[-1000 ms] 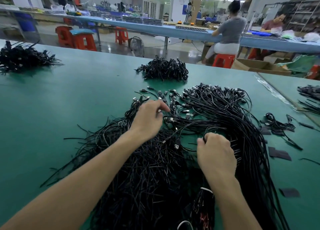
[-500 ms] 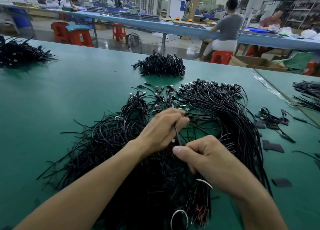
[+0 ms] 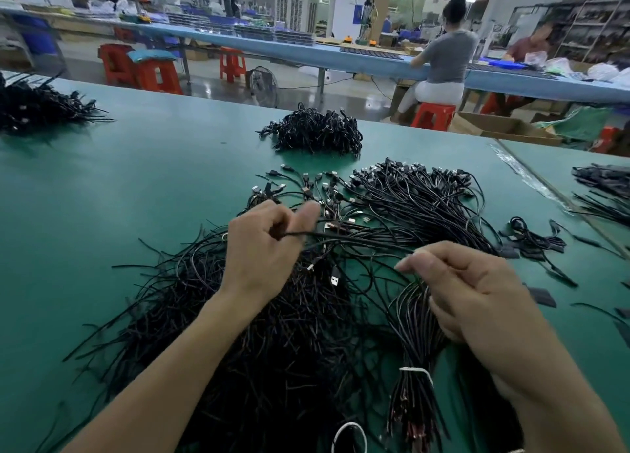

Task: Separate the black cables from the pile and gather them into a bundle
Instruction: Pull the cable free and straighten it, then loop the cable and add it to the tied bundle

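A pile of black cables (image 3: 272, 350) is spread over the middle of the green table (image 3: 136, 180). One cable (image 3: 303, 233) is pinched in the curled fingers of the left hand (image 3: 262, 248). At 4 o'clock from it, a bundle (image 3: 412, 333) is gripped by the curled right hand (image 3: 477, 296).

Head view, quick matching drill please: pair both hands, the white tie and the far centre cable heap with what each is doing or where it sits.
1 left hand
2 right hand
3 white tie
4 far centre heap

a wrapped round the bundle
b lies untouched on the green table, beyond the main pile
c pinches a thin cable strand
d grips the bundle

Pairs: 1-c, 2-d, 3-a, 4-b.
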Available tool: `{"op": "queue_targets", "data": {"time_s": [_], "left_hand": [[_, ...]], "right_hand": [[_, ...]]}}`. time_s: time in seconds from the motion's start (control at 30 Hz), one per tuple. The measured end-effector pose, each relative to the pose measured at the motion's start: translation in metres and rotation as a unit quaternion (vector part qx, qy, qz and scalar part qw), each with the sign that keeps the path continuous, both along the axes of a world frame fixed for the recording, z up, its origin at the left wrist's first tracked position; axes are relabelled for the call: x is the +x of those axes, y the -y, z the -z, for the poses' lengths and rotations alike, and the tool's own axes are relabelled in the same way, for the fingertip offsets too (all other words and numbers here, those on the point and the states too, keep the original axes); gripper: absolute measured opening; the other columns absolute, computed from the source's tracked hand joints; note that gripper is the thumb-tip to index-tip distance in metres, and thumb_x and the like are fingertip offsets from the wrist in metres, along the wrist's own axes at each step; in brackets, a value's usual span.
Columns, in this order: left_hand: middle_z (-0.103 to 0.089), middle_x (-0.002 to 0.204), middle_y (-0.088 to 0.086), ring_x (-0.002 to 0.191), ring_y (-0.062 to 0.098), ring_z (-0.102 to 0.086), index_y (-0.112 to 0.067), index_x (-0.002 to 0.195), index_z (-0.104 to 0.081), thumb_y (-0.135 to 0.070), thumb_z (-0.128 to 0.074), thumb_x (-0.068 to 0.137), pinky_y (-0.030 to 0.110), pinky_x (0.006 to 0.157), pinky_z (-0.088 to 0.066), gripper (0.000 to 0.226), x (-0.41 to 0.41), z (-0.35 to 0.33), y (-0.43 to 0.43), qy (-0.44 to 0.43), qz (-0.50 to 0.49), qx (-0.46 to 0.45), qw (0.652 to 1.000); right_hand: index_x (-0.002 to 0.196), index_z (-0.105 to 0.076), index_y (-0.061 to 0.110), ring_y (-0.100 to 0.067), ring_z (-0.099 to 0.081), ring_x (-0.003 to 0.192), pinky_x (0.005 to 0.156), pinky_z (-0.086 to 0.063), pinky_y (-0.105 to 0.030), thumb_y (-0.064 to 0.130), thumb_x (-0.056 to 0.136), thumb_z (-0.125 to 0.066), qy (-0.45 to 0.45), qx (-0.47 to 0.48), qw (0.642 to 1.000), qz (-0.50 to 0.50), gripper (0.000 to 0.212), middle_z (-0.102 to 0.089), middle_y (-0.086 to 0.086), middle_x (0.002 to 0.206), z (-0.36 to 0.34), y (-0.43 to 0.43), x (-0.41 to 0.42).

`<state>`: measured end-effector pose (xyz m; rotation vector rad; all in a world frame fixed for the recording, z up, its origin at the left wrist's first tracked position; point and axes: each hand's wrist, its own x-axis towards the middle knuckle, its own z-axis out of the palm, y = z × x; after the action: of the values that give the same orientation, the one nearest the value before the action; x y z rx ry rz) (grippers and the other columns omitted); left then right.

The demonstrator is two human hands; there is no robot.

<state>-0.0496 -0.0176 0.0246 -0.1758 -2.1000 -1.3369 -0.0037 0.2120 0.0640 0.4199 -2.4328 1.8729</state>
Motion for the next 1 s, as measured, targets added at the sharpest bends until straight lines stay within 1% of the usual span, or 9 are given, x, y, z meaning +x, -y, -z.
{"op": "queue_targets", "data": {"time_s": [0.13, 0.2, 0.27, 0.33, 0.4, 0.53, 0.7, 0.83, 1.0], "left_hand": [[-0.068, 0.118, 0.002, 0.118, 0.017, -0.059, -0.009, 0.063, -0.064, -0.064, -0.033, 0.092, 0.053, 0.110, -0.039, 0.069, -0.014, 0.001, 0.016, 0.210, 0.099, 0.121, 0.965], [-0.074, 0.099, 0.004, 0.107, 0.012, -0.066, -0.007, 0.061, -0.062, -0.064, -0.030, 0.092, 0.050, 0.114, -0.036, 0.072, -0.011, -0.005, 0.013, 0.195, 0.130, 0.171, 0.957], [-0.064, 0.056, 0.000, 0.068, 0.015, -0.071, -0.014, 0.050, -0.059, -0.069, -0.031, 0.091, 0.046, 0.102, -0.046, 0.075, -0.003, -0.017, 0.007, 0.135, 0.119, 0.203, 0.963], [-0.041, 0.040, -0.005, 0.041, 0.013, -0.050, -0.021, 0.046, -0.047, -0.064, -0.042, 0.095, 0.036, 0.066, -0.053, 0.066, 0.008, -0.036, 0.001, 0.023, 0.086, 0.185, 0.979], [-0.033, 0.045, -0.001, 0.040, 0.008, -0.032, -0.014, 0.055, -0.041, -0.044, -0.059, 0.095, 0.025, 0.044, -0.033, 0.053, 0.016, -0.052, 0.004, -0.133, 0.013, 0.110, 0.985], [-0.040, 0.056, -0.013, 0.049, -0.002, -0.034, -0.025, 0.069, -0.046, -0.020, -0.068, 0.092, 0.009, 0.049, -0.028, 0.032, 0.020, -0.063, 0.012, -0.255, -0.045, 0.002, 0.966], [-0.041, 0.048, 0.006, 0.040, 0.013, -0.039, -0.012, 0.068, -0.057, -0.048, -0.047, 0.099, 0.027, 0.038, -0.033, 0.049, 0.006, -0.024, 0.013, -0.046, 0.034, 0.115, 0.992], [-0.067, 0.070, 0.006, 0.072, 0.029, -0.064, -0.011, 0.078, -0.066, -0.065, -0.039, 0.092, 0.037, 0.077, -0.053, 0.062, -0.013, 0.014, 0.021, 0.116, 0.045, 0.155, 0.980], [-0.075, 0.098, -0.004, 0.104, 0.016, -0.066, -0.021, 0.059, -0.069, -0.073, -0.023, 0.092, 0.051, 0.108, -0.040, 0.078, -0.021, 0.035, 0.032, 0.262, 0.057, 0.166, 0.949]], "right_hand": [[0.081, -0.074, 0.015, -0.011, -0.020, 0.038, 0.042, -0.021, -0.017, 0.049, 0.087, -0.067, -0.008, -0.067, 0.998, -0.013, 0.036, -0.029, 0.008, 0.044, -0.009, -0.006, 0.005], [0.079, -0.073, 0.017, -0.015, -0.021, 0.041, 0.043, -0.021, -0.022, 0.052, 0.087, -0.066, -0.034, -0.052, 0.997, 0.054, 0.037, -0.028, 0.003, 0.045, -0.004, -0.004, 0.002], [0.081, -0.073, 0.021, -0.019, -0.021, 0.046, 0.043, -0.022, -0.030, 0.055, 0.085, -0.061, -0.078, -0.047, 0.989, 0.118, 0.036, -0.029, -0.002, 0.048, 0.000, -0.001, -0.001], [0.084, -0.073, 0.025, -0.022, -0.024, 0.045, 0.039, -0.022, -0.036, 0.056, 0.088, -0.060, -0.119, -0.057, 0.980, 0.149, 0.034, -0.033, -0.003, 0.048, 0.002, 0.002, -0.002], [0.086, -0.073, 0.028, -0.022, -0.027, 0.043, 0.036, -0.022, -0.038, 0.056, 0.090, -0.059, -0.151, -0.064, 0.972, 0.166, 0.032, -0.037, 0.001, 0.048, 0.003, 0.005, -0.003], [0.083, -0.071, 0.028, -0.013, -0.030, 0.042, 0.037, -0.024, -0.030, 0.046, 0.096, -0.059, -0.204, -0.110, 0.960, 0.158, 0.025, -0.039, 0.007, 0.048, -0.001, 0.014, -0.002], [0.083, -0.070, 0.028, -0.006, -0.033, 0.046, 0.049, -0.031, -0.018, 0.050, 0.094, -0.059, -0.209, -0.204, 0.957, 0.003, 0.027, -0.044, 0.017, 0.054, -0.014, 0.019, 0.011], [0.085, -0.072, 0.027, -0.001, -0.033, 0.044, 0.050, -0.031, -0.013, 0.049, 0.092, -0.061, -0.171, -0.222, 0.952, -0.125, 0.026, -0.046, 0.018, 0.055, -0.017, 0.028, 0.019], [0.084, -0.070, 0.026, -0.006, -0.034, 0.045, 0.044, -0.032, -0.020, 0.049, 0.092, -0.057, -0.130, -0.172, 0.976, 0.003, 0.028, -0.042, 0.012, 0.052, -0.002, 0.021, 0.005]]}}
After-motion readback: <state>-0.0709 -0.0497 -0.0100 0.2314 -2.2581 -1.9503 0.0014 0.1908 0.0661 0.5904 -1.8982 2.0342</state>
